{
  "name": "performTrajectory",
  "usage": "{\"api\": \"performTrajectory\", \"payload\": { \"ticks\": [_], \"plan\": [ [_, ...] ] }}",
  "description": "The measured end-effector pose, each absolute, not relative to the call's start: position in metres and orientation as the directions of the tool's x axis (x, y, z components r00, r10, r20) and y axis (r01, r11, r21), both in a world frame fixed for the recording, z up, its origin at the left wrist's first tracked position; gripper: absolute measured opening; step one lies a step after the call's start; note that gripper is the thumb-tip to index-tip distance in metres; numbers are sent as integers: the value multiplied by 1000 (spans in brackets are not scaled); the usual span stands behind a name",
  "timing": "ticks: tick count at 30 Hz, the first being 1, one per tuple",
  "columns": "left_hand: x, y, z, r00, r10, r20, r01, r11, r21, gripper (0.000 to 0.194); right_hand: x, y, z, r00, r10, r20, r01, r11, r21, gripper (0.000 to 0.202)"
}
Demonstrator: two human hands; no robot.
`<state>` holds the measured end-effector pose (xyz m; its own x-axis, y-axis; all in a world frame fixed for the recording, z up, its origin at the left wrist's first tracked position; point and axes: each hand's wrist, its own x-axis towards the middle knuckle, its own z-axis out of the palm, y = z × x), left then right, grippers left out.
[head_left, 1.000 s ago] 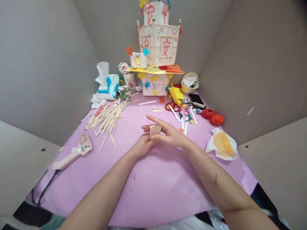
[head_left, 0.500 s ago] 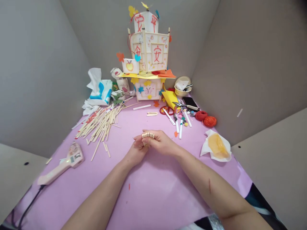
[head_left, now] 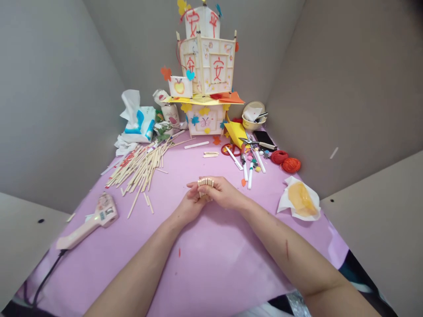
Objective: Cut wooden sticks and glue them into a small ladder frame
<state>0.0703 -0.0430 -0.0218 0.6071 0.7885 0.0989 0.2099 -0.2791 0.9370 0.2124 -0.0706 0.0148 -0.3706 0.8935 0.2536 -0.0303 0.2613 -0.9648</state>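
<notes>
A row of short pale wooden sticks (head_left: 206, 181) lies side by side between my hands, over the middle of the table. My right hand (head_left: 226, 193) is closed on the row, its thumb pressed across the front. My left hand (head_left: 191, 206) cups the sticks from the left and below, its fingers partly hidden behind them and behind the right hand. A few more short sticks (head_left: 210, 154) lie on the purple table cover (head_left: 211, 259) just beyond.
Long wooden sticks (head_left: 145, 167) are heaped at the left, near a pink glue gun (head_left: 102, 213) with a cord. A decorated paper lantern (head_left: 206, 79) stands at the back. Right of it are pliers (head_left: 257, 143), white pens (head_left: 250, 176), red yarn (head_left: 291, 165) and a yellow pad on white paper (head_left: 300, 200).
The row of sticks has been turned slightly in my hands, so more of its front shows below the ends. The whole view has shifted a little.
</notes>
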Motion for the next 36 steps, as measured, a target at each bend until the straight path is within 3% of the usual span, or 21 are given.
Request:
{"api": "performTrajectory", "payload": {
  "ticks": [10, 13, 17, 19, 20, 23, 25, 30, 36],
  "plan": [
    [67, -39, -35, 597, 782, 176, 309, -427, 850, 31, 207, -72, 14, -333, 911, 245, -39, 246, -968, 26],
    [67, -40, -34, 617, 778, 118, 299, -371, 879, 33, 220, -74, 19, -380, 894, 237, 34, 269, -963, 28],
    [69, -45, -25, 636, 771, 37, 234, -238, 943, 31, 254, -73, 24, -436, 859, 268, 53, 322, -945, 53],
    [71, -46, -21, 650, 759, 34, 181, -198, 963, 28, 270, -67, 21, -402, 880, 254, 97, 316, -944, 50],
    [71, -47, -19, 658, 753, 33, 161, -183, 970, 27, 277, -63, 18, -337, 914, 227, 199, 304, -932, 47],
    [73, -48, -18, 665, 746, 34, 137, -167, 976, 26, 289, -45, 6, -7, 986, 165, 659, 128, -741, 37],
    [73, -47, -19, 664, 747, 41, 134, -173, 976, 25, 293, -32, -3, 145, 972, 186, 805, -6, -593, 31],
    [72, -47, -20, 659, 752, 23, 154, -165, 974, 25, 292, -11, -14, 252, 937, 242, 894, -130, -428, 29],
    [72, -46, -19, 660, 751, 20, 174, -178, 968, 26, 262, -24, -21, 117, 961, 251, 958, -42, -285, 24]
  ]
}}
